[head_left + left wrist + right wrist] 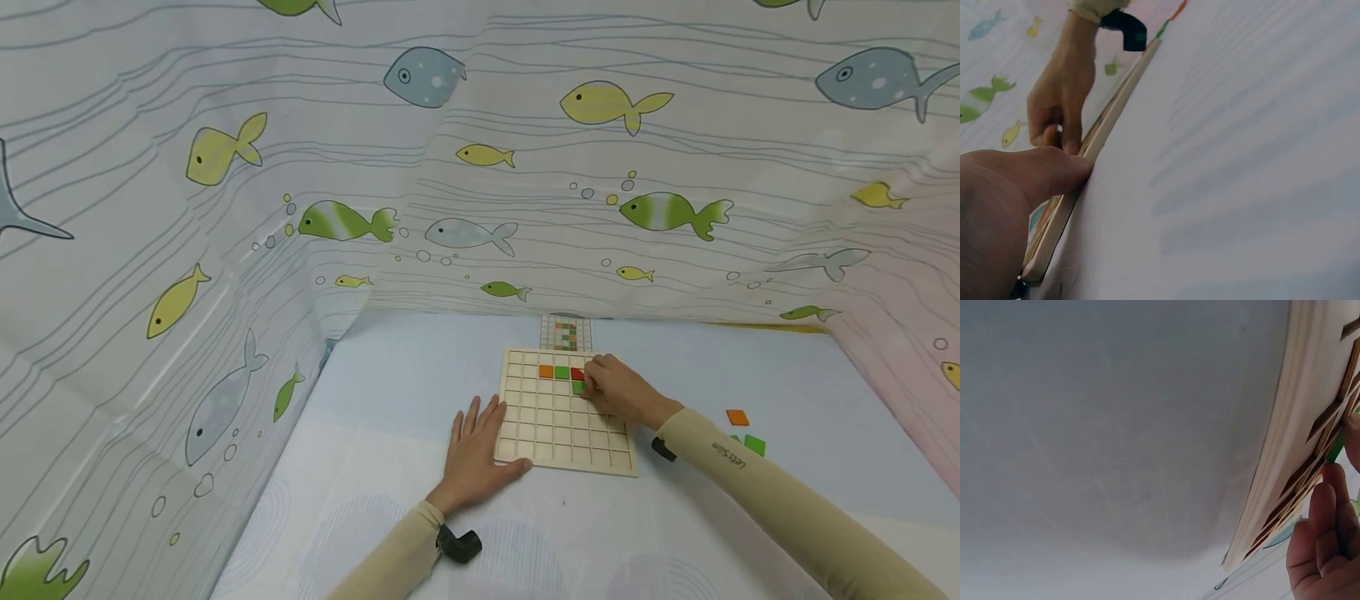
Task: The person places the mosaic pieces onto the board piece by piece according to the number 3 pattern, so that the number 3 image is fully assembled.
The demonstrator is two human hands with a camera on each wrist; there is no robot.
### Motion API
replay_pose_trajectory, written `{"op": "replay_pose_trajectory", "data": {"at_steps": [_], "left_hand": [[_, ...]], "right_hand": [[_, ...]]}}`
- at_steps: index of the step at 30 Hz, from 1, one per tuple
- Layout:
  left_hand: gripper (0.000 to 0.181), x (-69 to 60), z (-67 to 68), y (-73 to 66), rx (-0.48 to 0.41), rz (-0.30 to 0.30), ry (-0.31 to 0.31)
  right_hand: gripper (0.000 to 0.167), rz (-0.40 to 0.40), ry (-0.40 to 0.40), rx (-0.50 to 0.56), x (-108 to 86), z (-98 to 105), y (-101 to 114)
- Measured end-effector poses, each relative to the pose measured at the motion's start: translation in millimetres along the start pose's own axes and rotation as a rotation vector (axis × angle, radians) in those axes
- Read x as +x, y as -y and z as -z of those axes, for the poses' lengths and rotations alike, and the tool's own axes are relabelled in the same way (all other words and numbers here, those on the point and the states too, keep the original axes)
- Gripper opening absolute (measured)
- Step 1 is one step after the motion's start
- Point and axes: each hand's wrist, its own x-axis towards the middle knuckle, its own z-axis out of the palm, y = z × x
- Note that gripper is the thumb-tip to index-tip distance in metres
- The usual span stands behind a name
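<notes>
"Head view: which hand is nearer the flat green tile (577, 388)?"

"The right hand (621, 393), pinching it; the tile lies leftward, at its fingertips, on the square pale-wood board (543, 427), just below the flat red piece (577, 374). Whether it's seated, I can't tell."

"And the left hand (478, 457)?"

"Farther, fingers spread at the board's left edge. Thin ridges divide the wood into square cells."

The left hand (1004, 200) lays its thumb against the edge of a wooden board (1110, 122). Beyond, the right hand (1063, 103) points bent fingers down at the board, below a beige sleeve (1092, 7) and black wrist device (1132, 28). Fish-printed sheeting (997, 62) shows behind; grey stripes cross the tabletop (1254, 150).
</notes>
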Motion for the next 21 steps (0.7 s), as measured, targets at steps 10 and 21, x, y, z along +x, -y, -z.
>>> {"op": "replay_pose_trajectory", "data": {"at_steps": [10, 21], "left_hand": [[0.098, 0.9, -1.7, 2.3, 0.015, -0.011, -0.009], [0.098, -0.1, 0.5, -0.6, 0.015, -0.005, -0.005]], "right_hand": [[0.034, 0.006, -0.033, 0.02, 0.7, -2.1, -1.9], [0.031, -0.044, -0.009, 0.072, 4.1, -5.2, -5.0]]}}
